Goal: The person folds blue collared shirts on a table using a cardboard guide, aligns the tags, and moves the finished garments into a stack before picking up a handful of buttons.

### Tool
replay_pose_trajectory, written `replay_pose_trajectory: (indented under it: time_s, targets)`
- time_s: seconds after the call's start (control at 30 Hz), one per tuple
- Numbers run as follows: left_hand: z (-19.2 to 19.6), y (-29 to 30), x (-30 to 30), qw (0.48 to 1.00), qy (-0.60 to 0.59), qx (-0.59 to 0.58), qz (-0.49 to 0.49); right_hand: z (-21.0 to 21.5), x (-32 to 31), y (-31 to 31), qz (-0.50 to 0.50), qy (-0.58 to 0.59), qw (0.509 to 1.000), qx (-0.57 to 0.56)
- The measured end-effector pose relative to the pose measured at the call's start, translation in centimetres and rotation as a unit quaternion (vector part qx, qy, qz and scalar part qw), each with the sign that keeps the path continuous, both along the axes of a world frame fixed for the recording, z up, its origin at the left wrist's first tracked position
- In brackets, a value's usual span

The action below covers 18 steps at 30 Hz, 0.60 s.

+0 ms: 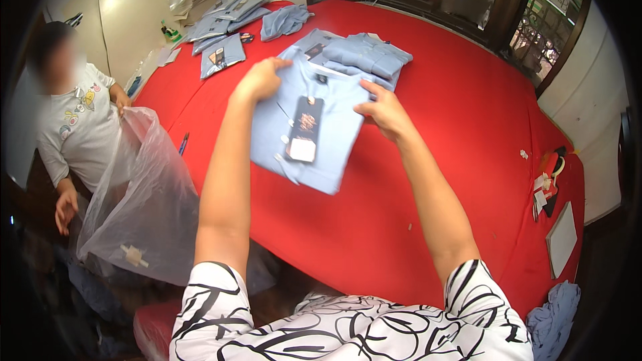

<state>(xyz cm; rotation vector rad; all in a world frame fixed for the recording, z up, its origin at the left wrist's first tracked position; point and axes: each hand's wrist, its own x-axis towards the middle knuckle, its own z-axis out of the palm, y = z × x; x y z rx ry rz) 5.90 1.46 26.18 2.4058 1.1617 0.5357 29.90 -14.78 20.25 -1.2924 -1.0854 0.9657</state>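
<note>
A folded light blue shirt hangs tilted above the red-covered table, gripped at its two upper corners. My left hand is closed on the collar side at the left. My right hand pinches the right shoulder edge, thumb and fingers round the cloth. Down the shirt's front hangs a dark blue hang tag with a pale lower part. Just beyond it lies a stack of folded blue shirts, partly covered by the held one.
Bagged blue shirts are piled at the back left, beside a loose crumpled shirt. At the left a person holds a large clear plastic bag. A pen lies near the table's left edge; a tape roll and a white pad lie right.
</note>
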Motion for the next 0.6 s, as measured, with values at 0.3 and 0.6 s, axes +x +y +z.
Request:
replay_pose_trajectory:
  time_s: [0.3,0.6]
  targets:
    - [-17.5,13.9,4.9,0.990,0.102,0.007,0.093,-13.6,-0.6,15.2,-0.113,-0.295,0.944,-0.099]
    - [-19.3,17.9,-0.7,0.972,-0.154,-0.166,0.058,-8.4,-1.4,5.9,-0.007,-0.072,0.992,-0.104]
